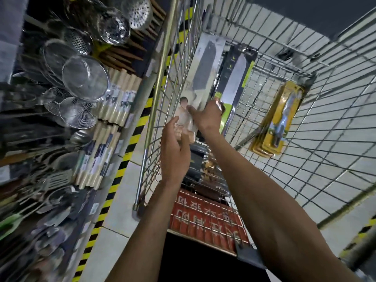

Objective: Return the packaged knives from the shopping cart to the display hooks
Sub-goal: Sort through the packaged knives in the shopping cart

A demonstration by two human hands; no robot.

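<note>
Location: a shop aisle, seen from above. The floor (114, 231) is pale square tile, with a yellow-and-black hazard strip (140, 121) along the foot of the shelving.

Shelving, left of view: mesh strainers (85, 76), perforated skimmers (136, 11), stacked wooden rolling pins (120, 98) with printed sleeves, and a blurred mass of metal turners (50, 180) lower down.

The wire shopping cart (162, 74) stands just beside the hazard strip. At its near end is a red panel (203, 218) printed with white characters.

Task items, all inside the cart:
- The packaged cleaver (203, 78), a dark blade on a long pale card, is tilted along the cart's left wall with its lower end in the hands.
- The black-and-green knife pack (238, 74) stands just beside it, to the right, partly covered by it.
- The yellow knife pack (282, 117) leans against the right wall, well apart from the other two.

Right hand (207, 117): the back of the hand faces the camera, with fingers and thumb curled onto the cleaver's card near the handle end, gripping it.

Left hand (175, 151): it is at the bottom edge of the same card, fingers fairly straight along the far side and thumb near the front. Whether it pinches the card or merely touches it cannot be told.

Objects low in the cart between the forearms are too blurred to identify.
</note>
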